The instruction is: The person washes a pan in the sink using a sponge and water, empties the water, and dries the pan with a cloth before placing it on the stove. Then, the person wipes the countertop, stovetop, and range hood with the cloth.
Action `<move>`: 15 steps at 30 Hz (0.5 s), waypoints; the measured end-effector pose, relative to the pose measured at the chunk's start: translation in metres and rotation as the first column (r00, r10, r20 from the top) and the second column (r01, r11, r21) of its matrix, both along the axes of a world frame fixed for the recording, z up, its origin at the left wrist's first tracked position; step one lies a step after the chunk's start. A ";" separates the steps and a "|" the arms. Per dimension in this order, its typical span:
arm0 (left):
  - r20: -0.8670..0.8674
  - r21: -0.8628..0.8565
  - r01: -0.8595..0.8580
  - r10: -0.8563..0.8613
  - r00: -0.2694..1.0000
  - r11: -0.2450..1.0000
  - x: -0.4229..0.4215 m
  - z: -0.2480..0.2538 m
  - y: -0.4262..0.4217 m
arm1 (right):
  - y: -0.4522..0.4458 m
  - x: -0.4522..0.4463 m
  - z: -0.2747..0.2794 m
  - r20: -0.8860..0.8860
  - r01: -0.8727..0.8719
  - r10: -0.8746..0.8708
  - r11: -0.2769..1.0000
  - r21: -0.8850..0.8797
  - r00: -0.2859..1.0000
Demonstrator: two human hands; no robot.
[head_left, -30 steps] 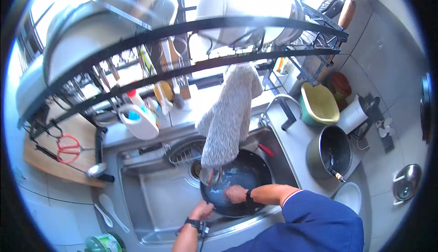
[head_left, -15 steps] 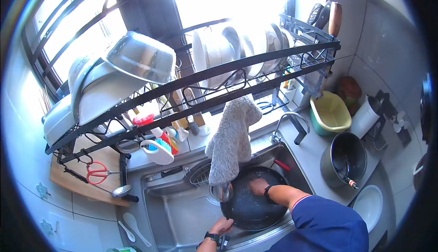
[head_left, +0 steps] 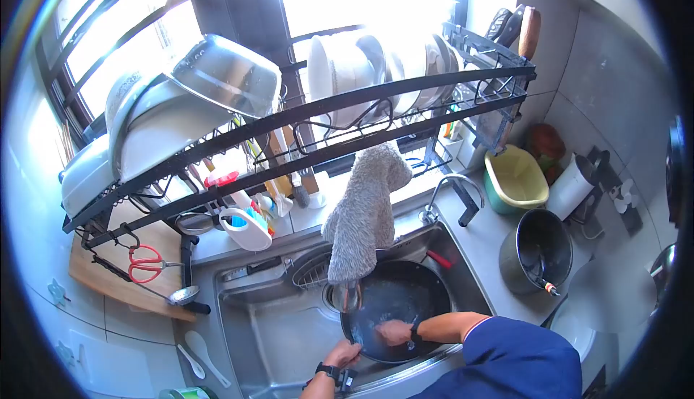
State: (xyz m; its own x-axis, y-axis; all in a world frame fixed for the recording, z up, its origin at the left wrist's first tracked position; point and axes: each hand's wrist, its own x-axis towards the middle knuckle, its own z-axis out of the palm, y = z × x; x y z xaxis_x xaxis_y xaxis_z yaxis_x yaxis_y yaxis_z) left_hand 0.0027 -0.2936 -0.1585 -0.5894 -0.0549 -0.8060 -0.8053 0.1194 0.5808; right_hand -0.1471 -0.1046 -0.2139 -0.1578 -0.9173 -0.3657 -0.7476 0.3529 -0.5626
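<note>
A large dark pan (head_left: 416,290) lies in the right part of the steel sink (head_left: 275,334), with some water inside it. My right hand (head_left: 395,332) is down inside the pan on its bottom, fingers bunched; whatever is under them is hidden. At the pan's lower left edge, my left hand (head_left: 343,354) is closed on the rim. A grey fluffy cloth (head_left: 363,215) hangs from the rack over the sink, its lower end just above a clear cup-like item (head_left: 347,296) beside the pan.
A black dish rack (head_left: 311,157) with bowls and plates spans the top. The faucet (head_left: 455,196), a yellow-green tub (head_left: 517,176) and a deep pot (head_left: 536,251) are at the right. Red scissors (head_left: 147,264) and a ladle hang at the left, above white spoons (head_left: 207,358).
The view has shifted since the earlier frames. My right hand has moved from the upper middle of the pan down toward its lower left. My left hand stays at the rim.
</note>
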 end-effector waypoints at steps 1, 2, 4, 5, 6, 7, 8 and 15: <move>-0.003 -0.025 0.022 -0.022 1.000 0.999 -0.002 0.012 -0.001 | -0.013 -0.006 -0.003 -0.022 0.014 -0.014 1.000 -0.021 1.000; -0.032 -0.065 0.059 -0.061 0.998 0.996 -0.006 0.016 -0.003 | -0.025 -0.011 -0.003 -0.038 0.029 -0.030 0.999 -0.039 0.999; -0.059 -0.120 0.131 -0.139 0.989 0.984 -0.002 0.004 -0.003 | -0.043 -0.042 -0.014 -0.055 0.027 -0.031 0.997 -0.067 0.998; -0.153 -0.220 0.303 -0.340 0.928 0.927 0.006 -0.037 -0.008 | -0.045 -0.051 -0.066 -0.238 0.110 -0.162 0.970 -0.216 0.958; -0.054 -0.209 0.244 -0.260 0.964 0.947 0.000 -0.005 -0.005 | -0.045 -0.060 -0.124 -0.378 0.186 -0.326 0.914 -0.361 0.866; -0.120 -0.323 0.240 -0.291 0.949 0.915 0.013 -0.067 -0.004 | -0.043 -0.082 -0.095 -0.265 0.185 -0.229 0.966 -0.179 0.937; -0.035 -0.184 0.169 -0.178 0.983 0.968 0.008 -0.040 -0.003 | -0.042 -0.103 -0.057 -0.139 0.165 -0.161 0.986 0.013 0.977; 0.034 0.000 -0.030 0.030 0.999 1.000 -0.007 -0.007 -0.001 | 0.025 -0.105 0.014 -0.233 0.301 -0.265 0.944 0.135 0.936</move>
State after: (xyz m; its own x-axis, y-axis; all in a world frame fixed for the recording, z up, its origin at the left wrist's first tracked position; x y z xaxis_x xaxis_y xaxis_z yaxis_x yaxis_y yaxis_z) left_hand -0.0043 -0.2949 -0.1656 -0.5601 -0.0719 -0.8253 -0.8276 0.0943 0.5534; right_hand -0.2519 -0.0794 -0.1994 -0.4911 -0.7523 -0.4392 -0.6971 0.6417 -0.3198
